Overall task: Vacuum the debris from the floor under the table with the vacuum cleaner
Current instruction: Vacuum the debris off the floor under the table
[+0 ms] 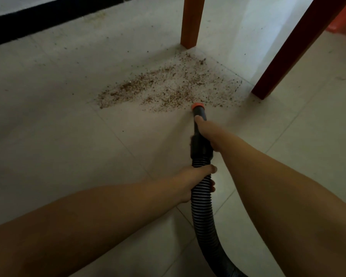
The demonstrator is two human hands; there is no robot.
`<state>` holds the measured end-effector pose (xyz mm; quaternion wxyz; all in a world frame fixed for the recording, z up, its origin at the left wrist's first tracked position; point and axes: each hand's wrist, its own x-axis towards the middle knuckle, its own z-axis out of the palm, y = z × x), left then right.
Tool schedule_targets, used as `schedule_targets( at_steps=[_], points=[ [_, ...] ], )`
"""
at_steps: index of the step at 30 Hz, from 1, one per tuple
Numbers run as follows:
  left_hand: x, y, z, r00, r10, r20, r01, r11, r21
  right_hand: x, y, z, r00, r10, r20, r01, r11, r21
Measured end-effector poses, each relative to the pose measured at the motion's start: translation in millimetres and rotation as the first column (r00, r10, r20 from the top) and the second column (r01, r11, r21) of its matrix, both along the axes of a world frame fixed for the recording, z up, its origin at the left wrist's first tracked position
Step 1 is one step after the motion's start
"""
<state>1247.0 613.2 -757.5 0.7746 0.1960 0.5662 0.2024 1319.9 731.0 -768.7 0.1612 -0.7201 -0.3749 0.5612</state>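
Note:
A wide patch of brown debris [168, 86] lies scattered on the pale tiled floor between two table legs. The black vacuum hose [202, 212] runs up from the bottom edge to a rigid black nozzle with an orange tip [197, 106]. The tip rests at the near edge of the debris. My right hand [207, 132] grips the rigid nozzle just behind the tip. My left hand [190, 182] is wrapped around the ribbed hose lower down.
A light wooden table leg [191, 23] stands just behind the debris. A dark red-brown leg [292, 48] slants at the right. A black baseboard [48, 19] runs along the wall at the upper left. An orange object [344, 21] shows at the far upper right.

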Motion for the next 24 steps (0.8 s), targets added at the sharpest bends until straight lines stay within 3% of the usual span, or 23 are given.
schedule_targets(
  at_steps=[6, 12, 18, 24],
  points=[
    [-28.8, -5.3, 0.4, 0.988, 0.152, 0.038, -0.151, 0.988, -0.032, -47.5, 1.8, 8.8, 0.986, 0.163, 0.035, -0.164, 0.986, 0.025],
    [-57.1, -9.5, -2.4, 0.963, 0.266, 0.033, -0.265, 0.964, -0.036, -90.3, 4.5, 5.4, 0.955, 0.296, -0.026, -0.296, 0.955, 0.003],
    [-60.9, -17.4, -2.7, 0.973, 0.227, 0.028, -0.226, 0.973, -0.048, -95.8, -3.3, 1.9, 0.933, 0.358, -0.04, -0.359, 0.933, -0.007],
    [-40.2, -16.0, 10.5, 0.998, 0.067, -0.019, -0.068, 0.997, -0.03, -54.8, -7.6, 4.7, 0.982, 0.185, 0.026, -0.186, 0.982, 0.024]
  ],
)
